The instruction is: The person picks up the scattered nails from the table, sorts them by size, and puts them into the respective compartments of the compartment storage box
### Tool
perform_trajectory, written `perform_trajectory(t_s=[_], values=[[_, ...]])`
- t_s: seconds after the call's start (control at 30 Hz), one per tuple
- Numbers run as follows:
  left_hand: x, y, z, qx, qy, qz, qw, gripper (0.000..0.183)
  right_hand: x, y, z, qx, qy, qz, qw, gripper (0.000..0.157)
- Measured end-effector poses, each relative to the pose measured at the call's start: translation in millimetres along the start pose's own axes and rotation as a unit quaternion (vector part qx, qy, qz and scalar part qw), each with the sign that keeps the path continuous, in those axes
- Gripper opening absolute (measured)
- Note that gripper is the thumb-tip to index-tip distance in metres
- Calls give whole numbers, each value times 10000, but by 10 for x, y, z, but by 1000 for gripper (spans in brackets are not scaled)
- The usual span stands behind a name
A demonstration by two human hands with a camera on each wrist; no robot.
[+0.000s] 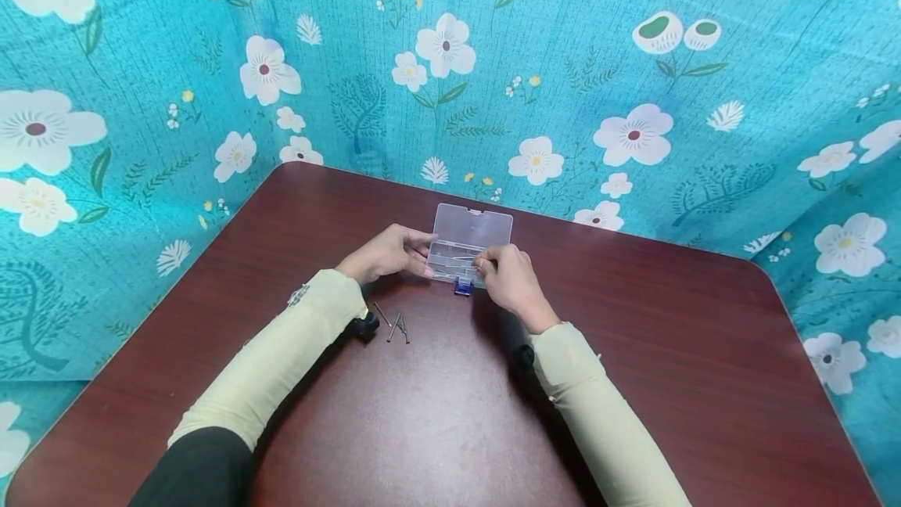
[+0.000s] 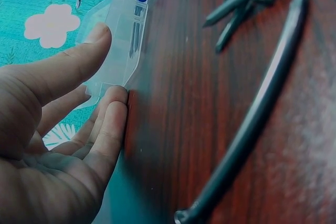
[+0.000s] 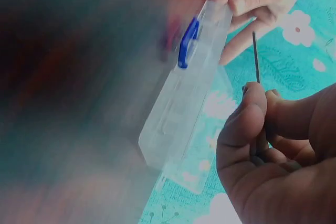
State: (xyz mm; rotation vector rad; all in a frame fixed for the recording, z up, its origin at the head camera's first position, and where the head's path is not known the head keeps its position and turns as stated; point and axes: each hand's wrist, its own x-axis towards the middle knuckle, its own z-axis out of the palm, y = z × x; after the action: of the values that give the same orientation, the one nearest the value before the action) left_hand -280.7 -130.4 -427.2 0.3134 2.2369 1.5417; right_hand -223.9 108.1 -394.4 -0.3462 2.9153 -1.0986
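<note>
One nail (image 3: pixel 256 59) is over the one open box (image 3: pixel 170 111), pinched by the right hand (image 1: pixel 511 280); the step seems to be settling it inside, so the next move calls for lining it up with the dividers; the left hand (image 1: pixel 387 254), loosely extended, touches the box's end; about four loose nails (image 2: pixel 253 111), some crossing, lie on the counter (image 1: pixel 633 319); those inside can't be counted.

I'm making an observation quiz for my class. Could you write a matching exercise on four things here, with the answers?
1. Right hand
2. Latch
3. Lid
4. Left hand

A. open
B. touching the left end of the clear box
C. pinching a nail
D. blue

Pairs: 1-C, 2-D, 3-A, 4-B
</note>
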Motion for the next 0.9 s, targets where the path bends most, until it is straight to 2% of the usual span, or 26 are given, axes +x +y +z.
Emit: perform_trajectory(t_s=[0.13, 0.37, 0.9], values=[[-8, 14, -5, 79, 3, 2, 10000, 79, 112, 5, -17, -60, 114, 51, 9999, 24], [-16, 20, -3, 154, -11, -31, 9999, 79, 283, 17, -28, -564, 344, 14, 9978, 45], [-19, 13, 15, 6, 18, -25, 10000, 77, 328, 43, -5, -766, 155, 241, 9967, 47]])
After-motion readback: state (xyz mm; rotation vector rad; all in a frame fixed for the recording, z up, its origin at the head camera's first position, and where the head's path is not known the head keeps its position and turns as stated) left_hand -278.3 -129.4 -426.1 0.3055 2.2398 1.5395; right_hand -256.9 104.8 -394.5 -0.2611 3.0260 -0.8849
